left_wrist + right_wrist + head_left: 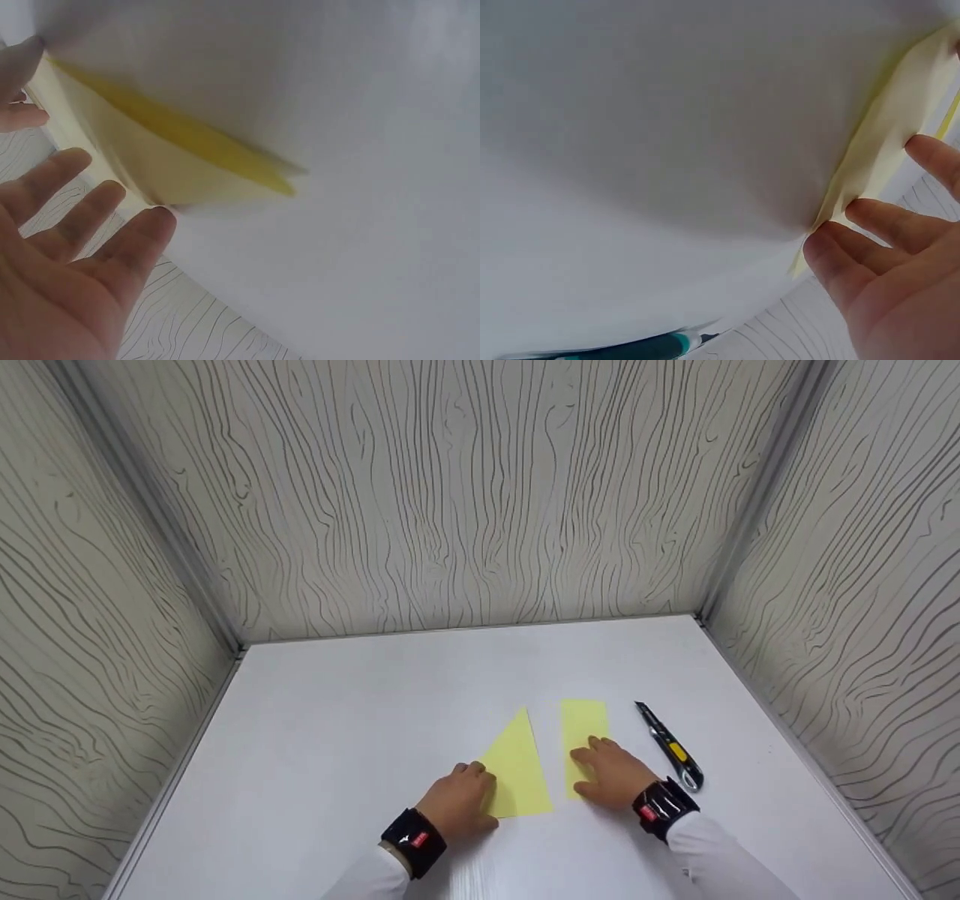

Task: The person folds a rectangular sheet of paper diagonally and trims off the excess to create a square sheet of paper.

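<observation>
Two separate yellow paper pieces lie side by side on the white table. The left one, a slanted piece (pixel 523 769) with a pointed top, has my left hand (pixel 459 802) on its lower left side. In the left wrist view, those fingers (pixel 139 240) are spread along the edge of the paper (pixel 202 169), which bulges up slightly. My right hand (pixel 616 776) rests its fingertips on the narrow yellow strip (pixel 583 718) to the right. The right wrist view shows relaxed fingers (pixel 881 221) along the long edge of the strip (pixel 877 146). A narrow gap separates the pieces.
A black utility knife (pixel 670 746) with a yellow slider lies right of the strip, close to my right hand, its tip pointing away. The white table (pixel 360 705) meets wood-grain patterned panels (pixel 450 510) at the back and both sides.
</observation>
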The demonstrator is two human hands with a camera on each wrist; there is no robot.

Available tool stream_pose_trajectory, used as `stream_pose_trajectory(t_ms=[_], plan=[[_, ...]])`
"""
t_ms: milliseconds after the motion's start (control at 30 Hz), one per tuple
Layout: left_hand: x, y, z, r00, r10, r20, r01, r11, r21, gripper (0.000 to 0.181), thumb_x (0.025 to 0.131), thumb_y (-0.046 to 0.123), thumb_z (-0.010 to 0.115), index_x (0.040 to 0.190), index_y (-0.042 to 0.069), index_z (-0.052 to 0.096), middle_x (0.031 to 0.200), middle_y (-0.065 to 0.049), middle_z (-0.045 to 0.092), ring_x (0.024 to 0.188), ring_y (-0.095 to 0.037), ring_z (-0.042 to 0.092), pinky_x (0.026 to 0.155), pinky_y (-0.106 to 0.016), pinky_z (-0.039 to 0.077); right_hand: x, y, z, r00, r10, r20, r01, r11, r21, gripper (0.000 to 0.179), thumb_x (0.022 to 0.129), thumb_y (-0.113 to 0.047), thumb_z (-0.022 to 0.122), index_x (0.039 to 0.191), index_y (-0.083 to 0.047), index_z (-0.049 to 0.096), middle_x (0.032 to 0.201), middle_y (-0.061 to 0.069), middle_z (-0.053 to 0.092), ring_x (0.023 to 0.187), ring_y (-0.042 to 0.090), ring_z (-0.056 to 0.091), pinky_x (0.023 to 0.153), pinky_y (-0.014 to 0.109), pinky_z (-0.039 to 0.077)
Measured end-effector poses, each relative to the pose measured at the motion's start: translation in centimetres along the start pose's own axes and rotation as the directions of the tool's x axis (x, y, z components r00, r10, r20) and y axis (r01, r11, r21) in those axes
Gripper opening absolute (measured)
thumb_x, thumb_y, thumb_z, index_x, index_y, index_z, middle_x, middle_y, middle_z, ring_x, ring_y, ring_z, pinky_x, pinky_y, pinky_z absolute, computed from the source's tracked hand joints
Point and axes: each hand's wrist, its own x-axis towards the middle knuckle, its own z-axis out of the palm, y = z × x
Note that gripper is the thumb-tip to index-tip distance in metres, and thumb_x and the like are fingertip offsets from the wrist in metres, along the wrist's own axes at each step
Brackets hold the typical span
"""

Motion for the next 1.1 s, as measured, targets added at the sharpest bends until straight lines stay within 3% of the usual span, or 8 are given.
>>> stream_pose_trajectory(t_ms=[133, 267, 500, 633, 867, 1000, 1100], plan=[[-0.1, -0.1, -0.2, 1.000, -0.012, 0.005, 0.012, 0.999, -0.039, 0.061, 0.079, 0.038, 0.092, 0.128, 0.009, 0.070, 0.124, -0.006, 0.068, 0.105, -0.023, 0.065, 0.086, -0.038, 0.062, -0.4, 0.6, -0.7, 1.000, 0.013, 0.001, -0.013, 1.000, 0.021, 0.056, 0.089, -0.023, 0.081, 0.138, 0.002, 0.067, 0.151, 0.043, 0.052, 0.145, 0.063, 0.046, 0.122, 0.071, 0.037], [-0.2, -0.1, -0.5, 1.000, -0.019, 0.017, 0.020, 0.999, -0.049, 0.062, 0.082, 0.036, 0.091, 0.132, 0.007, 0.069, 0.128, -0.008, 0.068, 0.110, -0.025, 0.067, 0.093, -0.039, 0.062, -0.4, 0.8, -0.7, 0.999, 0.023, -0.021, -0.023, 1.000, 0.014, 0.053, 0.089, -0.021, 0.080, 0.135, 0.002, 0.068, 0.149, 0.041, 0.055, 0.143, 0.059, 0.049, 0.121, 0.069, 0.040], [0.2, 0.2, -0.6, 0.998, -0.038, 0.058, 0.042, 0.996, -0.076, 0.060, 0.087, 0.037, 0.088, 0.134, 0.006, 0.068, 0.130, -0.011, 0.069, 0.114, -0.026, 0.068, 0.100, -0.039, 0.060, 0.5, -1.3, 0.0, 0.993, 0.092, -0.078, -0.088, 0.995, 0.052, 0.043, 0.102, -0.024, 0.072, 0.138, -0.001, 0.068, 0.148, 0.028, 0.062, 0.142, 0.048, 0.056, 0.121, 0.062, 0.044], [0.3, 0.2, -0.7, 0.997, -0.040, 0.073, 0.047, 0.994, -0.094, 0.058, 0.090, 0.036, 0.085, 0.137, 0.005, 0.068, 0.133, -0.012, 0.070, 0.118, -0.029, 0.068, 0.105, -0.040, 0.059, 1.4, -2.7, 0.5, 0.986, 0.136, -0.097, -0.126, 0.987, 0.102, 0.037, 0.108, -0.028, 0.068, 0.136, -0.004, 0.071, 0.138, 0.018, 0.069, 0.134, 0.038, 0.064, 0.118, 0.056, 0.050], [0.5, 0.1, -0.6, 0.995, -0.046, 0.090, 0.057, 0.992, -0.115, 0.055, 0.093, 0.035, 0.082, 0.137, 0.005, 0.068, 0.133, -0.012, 0.071, 0.120, -0.029, 0.069, 0.107, -0.041, 0.058, 2.7, -4.9, 1.5, 0.978, 0.150, -0.143, -0.123, 0.975, 0.183, 0.037, 0.104, -0.033, 0.072, 0.118, 0.001, 0.076, 0.101, 0.011, 0.074, 0.093, 0.025, 0.070, 0.091, 0.051, 0.059], [0.6, 0.0, -0.5, 0.996, -0.040, 0.081, 0.049, 0.993, -0.107, 0.052, 0.094, 0.036, 0.082, 0.134, 0.005, 0.070, 0.128, -0.012, 0.072, 0.113, -0.027, 0.070, 0.102, -0.039, 0.060, 3.2, -5.7, 2.0, 0.981, 0.135, -0.142, -0.100, 0.969, 0.227, 0.033, 0.101, -0.034, 0.075, 0.092, -0.002, 0.072, 0.082, 0.006, 0.066, 0.076, 0.020, 0.060, 0.071, 0.041, 0.052], [0.6, 0.0, -0.2, 0.999, -0.015, 0.052, 0.020, 0.996, -0.083, 0.047, 0.093, 0.036, 0.083, 0.127, 0.006, 0.071, 0.122, -0.010, 0.072, 0.104, -0.025, 0.069, 0.094, -0.038, 0.061, 3.4, -6.3, 2.3, 0.976, 0.169, -0.135, -0.116, 0.936, 0.333, 0.029, 0.098, -0.027, 0.079, 0.089, -0.005, 0.064, 0.075, 0.002, 0.056, 0.069, 0.017, 0.051, 0.065, 0.033, 0.042]])
